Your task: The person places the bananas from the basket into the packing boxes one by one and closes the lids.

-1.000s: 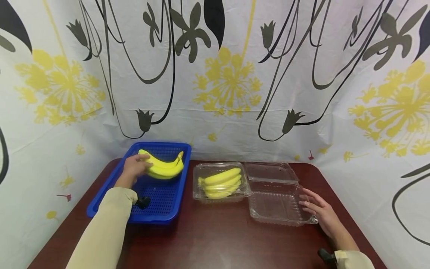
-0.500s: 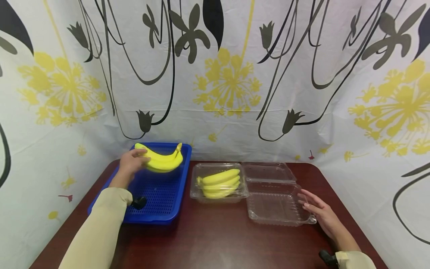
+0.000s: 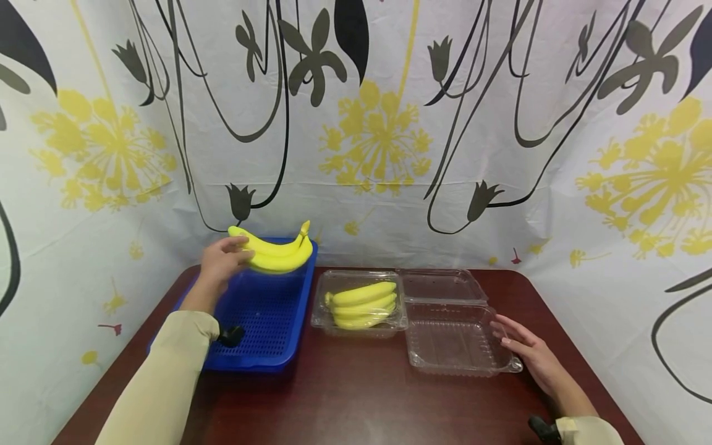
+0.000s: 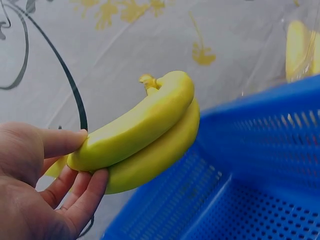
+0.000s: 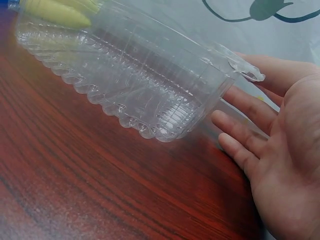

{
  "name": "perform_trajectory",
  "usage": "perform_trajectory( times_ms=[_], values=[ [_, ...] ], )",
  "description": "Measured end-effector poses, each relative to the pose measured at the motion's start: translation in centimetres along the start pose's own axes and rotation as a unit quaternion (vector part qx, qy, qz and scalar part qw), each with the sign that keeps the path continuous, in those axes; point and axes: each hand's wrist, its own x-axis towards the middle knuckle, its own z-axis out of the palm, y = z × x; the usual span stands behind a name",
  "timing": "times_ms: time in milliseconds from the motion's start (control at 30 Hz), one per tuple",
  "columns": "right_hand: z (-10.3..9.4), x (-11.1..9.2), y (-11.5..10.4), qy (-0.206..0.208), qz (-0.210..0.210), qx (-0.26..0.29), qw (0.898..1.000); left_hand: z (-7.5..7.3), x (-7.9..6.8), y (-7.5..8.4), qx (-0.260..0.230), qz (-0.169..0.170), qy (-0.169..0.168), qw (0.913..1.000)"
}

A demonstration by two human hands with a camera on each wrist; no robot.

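Bananas (image 3: 278, 254) have risen from the basket (image 3: 264, 327) since the earlier frames and now hang above its far end. Left hand (image 3: 221, 264) grips the bunch at the tip end, thumb on one side and fingers on the other; most of the fruit extends past the fingertips, stem end away from the hand, to the right and raised. Right hand (image 3: 531, 355) is ungripped: fingers extended at the right side of the open box (image 3: 456, 340); firm contact cannot be confirmed. Closed box (image 3: 364, 276), holding a second bunch (image 3: 364, 304), stands between basket and open box on the table (image 3: 356, 395).
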Motion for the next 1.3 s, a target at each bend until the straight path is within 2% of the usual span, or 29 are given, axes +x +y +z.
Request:
perform_trajectory(
  times_ms=[267, 633, 967, 1300],
  values=[
    [-0.2, 0.0, 0.2, 0.005, 0.011, -0.017, 1.0, 1.5, -0.7, 0.6, -0.036, 0.034, -0.04, 0.998],
    [0.1, 0.0, 0.2, 0.005, 0.013, -0.015, 1.0, 4.1, -2.1, 0.5, -0.044, 0.045, -0.066, 0.9959],
    [0.0, -0.1, 0.3, 0.01, 0.007, -0.027, 1.0, 7.0, -3.4, 0.4, -0.058, 0.026, -0.082, 0.9946],
    [0.3, 0.0, 0.3, 0.017, -0.001, -0.032, 0.999, 10.0, -4.8, 0.1, -0.096, 0.024, -0.103, 0.9898]
  ],
)
